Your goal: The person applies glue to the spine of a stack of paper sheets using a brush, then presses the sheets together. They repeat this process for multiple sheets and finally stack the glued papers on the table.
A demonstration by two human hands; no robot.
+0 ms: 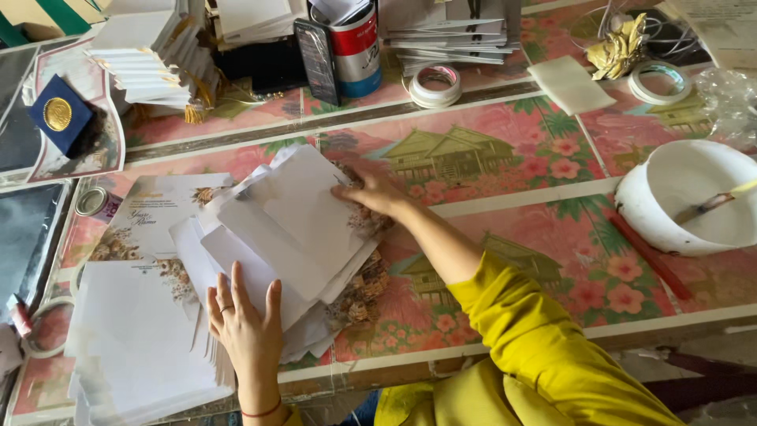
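Cards (292, 229), a loose white pile, lie mid-table on the flowered cloth (552, 237) | left hand (244, 323) flat, open on the near edge | right hand (371, 192) presses the far side, grasping nothing | step: squaring the pile, it seems | next needs an even push from both sides

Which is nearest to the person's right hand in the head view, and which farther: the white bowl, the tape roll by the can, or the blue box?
From the right hand:
1. Tape roll, behind it.
2. White bowl, far right.
3. Blue box, far left.
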